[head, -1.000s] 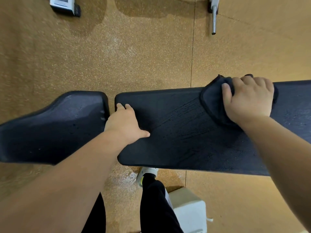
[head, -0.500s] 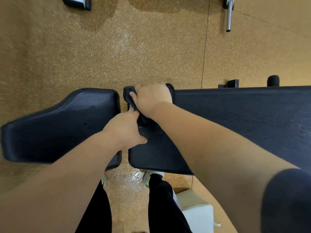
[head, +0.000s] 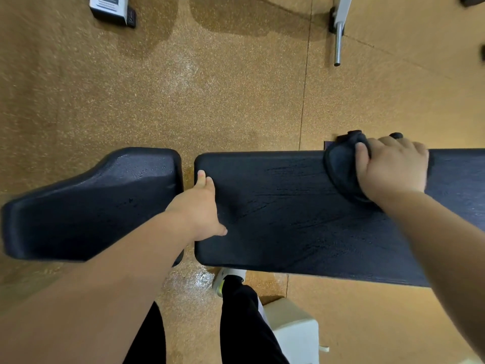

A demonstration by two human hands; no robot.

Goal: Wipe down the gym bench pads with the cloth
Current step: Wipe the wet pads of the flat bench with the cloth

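Two black bench pads lie side by side with a narrow gap between them. The long back pad (head: 288,214) shows damp wipe streaks. The shorter seat pad (head: 91,206) is at the left. My right hand (head: 391,169) presses a dark folded cloth (head: 341,166) onto the far edge of the long pad, toward its right. My left hand (head: 199,208) rests flat on the left end of the long pad, fingers at the gap, holding nothing.
The floor (head: 210,101) is tan speckled rubber with a wet patch near my feet. A white block (head: 294,332) stands under the bench beside my black-trousered leg (head: 241,324). A metal bar (head: 338,43) and a machine base (head: 110,9) sit at the far edge.
My right hand has slid the cloth from the left end of the long pad back to the right along its far edge. My left hand stays at the pad's left end.
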